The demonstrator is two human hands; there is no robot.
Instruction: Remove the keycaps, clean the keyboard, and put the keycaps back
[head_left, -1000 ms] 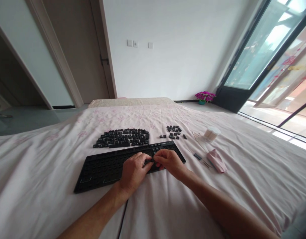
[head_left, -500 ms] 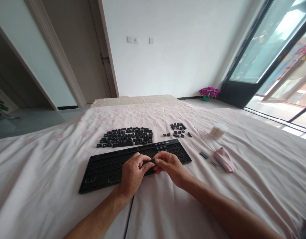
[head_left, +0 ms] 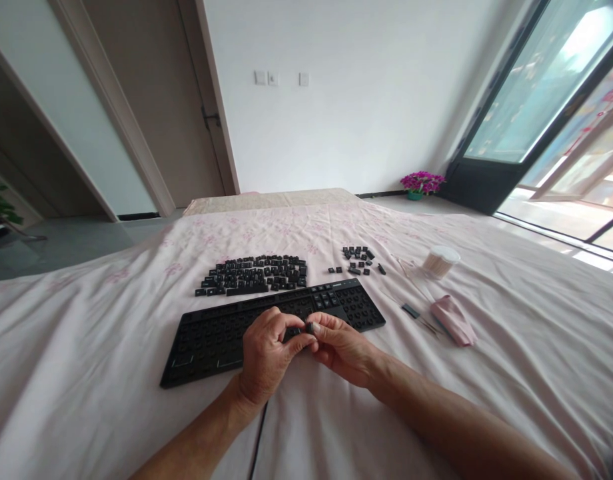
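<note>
A small black keycap [head_left: 309, 327] is pinched between the fingertips of my left hand [head_left: 265, 353] and my right hand [head_left: 344, 348]. Both hands hover above the lower right-middle part of a black keyboard [head_left: 206, 340], and they hide some of it. Most of the keyboard has its caps off, with bare key seats showing; a few caps sit in its upper right part. Behind it, many loose keycaps [head_left: 259, 273] lie in rows, a long space bar among them. A smaller group of keycaps [head_left: 356, 253] lies farther right.
To the right stand a clear tub of cotton swabs [head_left: 440, 262] and a folded pink cloth [head_left: 453, 321]. A small dark flat piece [head_left: 410, 311] and thin sticks [head_left: 428, 325] lie nearby. The keyboard's cable [head_left: 259, 437] runs toward me across the wrinkled floral bedsheet [head_left: 111, 333].
My fingers have shifted slightly, and the keycap shows more clearly between them. My right hand has dropped a little. The view has turned slightly; the loose things lie as before.
</note>
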